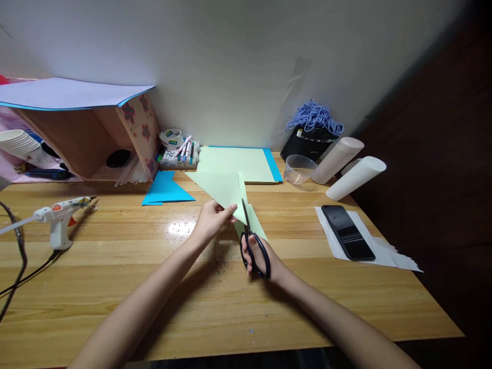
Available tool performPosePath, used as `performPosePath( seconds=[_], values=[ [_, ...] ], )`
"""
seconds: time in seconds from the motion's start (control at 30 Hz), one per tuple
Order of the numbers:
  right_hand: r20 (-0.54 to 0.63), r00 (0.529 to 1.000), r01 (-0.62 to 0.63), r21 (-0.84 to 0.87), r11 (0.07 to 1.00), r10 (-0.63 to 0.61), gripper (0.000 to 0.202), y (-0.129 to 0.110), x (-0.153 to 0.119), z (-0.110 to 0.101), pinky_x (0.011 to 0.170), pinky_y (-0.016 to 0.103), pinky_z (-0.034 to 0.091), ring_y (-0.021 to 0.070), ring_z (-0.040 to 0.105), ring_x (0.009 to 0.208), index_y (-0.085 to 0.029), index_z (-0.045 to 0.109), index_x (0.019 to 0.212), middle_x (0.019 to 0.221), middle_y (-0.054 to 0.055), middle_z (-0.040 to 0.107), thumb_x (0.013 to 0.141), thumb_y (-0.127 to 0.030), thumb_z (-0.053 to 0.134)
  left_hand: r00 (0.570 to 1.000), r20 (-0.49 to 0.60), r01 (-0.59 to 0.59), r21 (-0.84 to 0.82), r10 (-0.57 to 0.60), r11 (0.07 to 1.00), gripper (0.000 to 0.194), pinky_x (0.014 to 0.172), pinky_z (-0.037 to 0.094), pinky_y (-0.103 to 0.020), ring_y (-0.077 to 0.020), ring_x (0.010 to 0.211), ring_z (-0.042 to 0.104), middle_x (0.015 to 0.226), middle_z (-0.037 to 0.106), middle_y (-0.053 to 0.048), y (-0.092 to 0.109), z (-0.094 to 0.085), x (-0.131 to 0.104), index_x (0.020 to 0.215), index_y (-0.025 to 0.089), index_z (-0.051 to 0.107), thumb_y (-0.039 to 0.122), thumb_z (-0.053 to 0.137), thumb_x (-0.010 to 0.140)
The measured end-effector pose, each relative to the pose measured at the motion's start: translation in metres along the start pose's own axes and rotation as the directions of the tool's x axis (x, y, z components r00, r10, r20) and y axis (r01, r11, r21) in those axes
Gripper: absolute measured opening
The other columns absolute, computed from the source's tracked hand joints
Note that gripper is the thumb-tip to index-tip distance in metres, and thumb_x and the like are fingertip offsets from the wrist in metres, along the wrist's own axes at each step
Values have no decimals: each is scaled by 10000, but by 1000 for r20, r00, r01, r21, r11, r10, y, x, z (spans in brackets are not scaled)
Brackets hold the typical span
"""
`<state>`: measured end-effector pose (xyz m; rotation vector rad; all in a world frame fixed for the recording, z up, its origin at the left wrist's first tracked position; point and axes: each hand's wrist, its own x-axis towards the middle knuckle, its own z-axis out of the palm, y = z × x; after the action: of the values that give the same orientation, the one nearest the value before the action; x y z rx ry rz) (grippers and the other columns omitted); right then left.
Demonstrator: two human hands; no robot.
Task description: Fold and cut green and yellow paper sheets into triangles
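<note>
Near the middle, my left hand (213, 219) pinches a folded pale green paper (221, 185) between thumb and fingers. My right hand (259, 256) has its fingers through the handles of black scissors (247, 218), whose blades point away from me at the paper's right edge. Another pale green piece (255, 223) lies beneath the scissors, partly hidden. Behind, pale green sheets (234, 161) rest on blue ones. A folded blue paper (166, 189) lies to the left of the held paper.
A glue gun (61, 220) with cables is at the left, before a cardboard box (138, 128). Markers (184, 154) stand behind. At the right are a clear bowl (300, 169), white rolls (357, 177), a black pouch (307, 148) with blue yarn and a phone (346, 231).
</note>
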<state>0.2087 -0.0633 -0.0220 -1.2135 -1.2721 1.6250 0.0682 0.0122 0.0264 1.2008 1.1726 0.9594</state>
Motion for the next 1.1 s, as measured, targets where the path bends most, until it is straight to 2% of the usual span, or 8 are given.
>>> performPosePath(
  seconds=[0.37, 0.73, 1.1],
  values=[
    [-33, 999, -19, 44, 999, 20, 558, 4, 2, 1, 323, 178, 373, 63, 416, 318, -188, 404, 710, 444, -89, 390, 696, -745, 375, 999, 45, 10, 4, -10, 1000, 268, 552, 482, -229, -145, 511, 604, 518, 634, -52, 2, 2, -3, 600, 102, 600, 337, 718, 649],
    [-51, 999, 7, 37, 999, -5, 513, 2, 0, 0, 299, 166, 362, 61, 411, 303, -190, 403, 699, 436, -93, 386, 727, -703, 402, 998, 55, -2, -19, 3, 1000, 261, 567, 489, -225, -146, 542, 622, 548, 643, -39, -6, 0, -1, 636, 117, 603, 359, 689, 681],
    [-41, 999, 37, 94, 995, -33, 586, 6, 2, -2, 346, 182, 398, 66, 415, 337, -183, 419, 733, 440, -83, 388, 695, -762, 340, 991, 111, 81, -84, -71, 993, 279, 586, 498, -242, -143, 547, 611, 593, 656, -58, -2, 8, -6, 683, 105, 630, 375, 696, 667]
  ],
)
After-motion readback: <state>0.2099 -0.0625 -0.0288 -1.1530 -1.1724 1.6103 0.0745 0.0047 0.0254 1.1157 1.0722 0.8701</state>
